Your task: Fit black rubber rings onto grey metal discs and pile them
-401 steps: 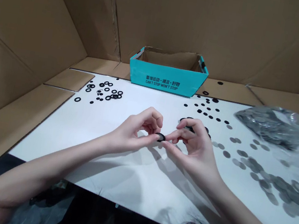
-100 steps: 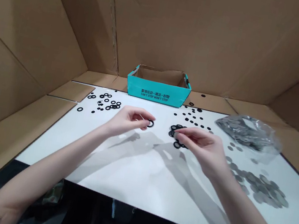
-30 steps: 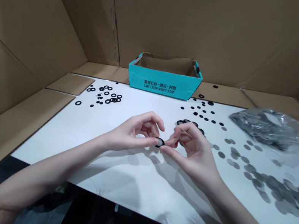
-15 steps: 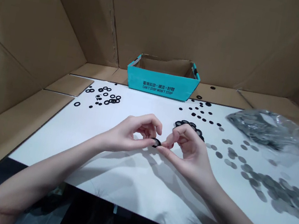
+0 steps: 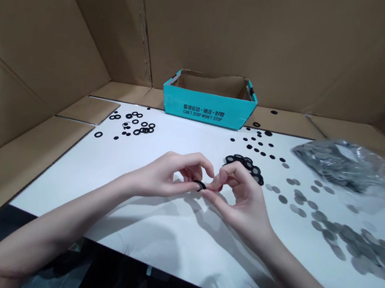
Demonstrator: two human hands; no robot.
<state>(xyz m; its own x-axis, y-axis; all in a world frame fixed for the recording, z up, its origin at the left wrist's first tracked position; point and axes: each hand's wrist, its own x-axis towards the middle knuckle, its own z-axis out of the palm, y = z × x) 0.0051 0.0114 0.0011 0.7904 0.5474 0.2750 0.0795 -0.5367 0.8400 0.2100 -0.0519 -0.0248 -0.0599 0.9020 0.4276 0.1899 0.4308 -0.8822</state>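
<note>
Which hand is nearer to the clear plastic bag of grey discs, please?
Right. The right hand is left of the bag and closer to the camera; the left hand is farther left.

A makeshift workshop-like station for small parts: brown cardboard walls (image 5: 270,38) enclose a white table (image 5: 72,167) at left, right and far side. Loose black rings (image 5: 146,130) lie at left, grey discs (image 5: 367,249) at right near a clear plastic bag (image 5: 345,163); an open turquoise box (image 5: 207,104) stands at the far edge.
</note>
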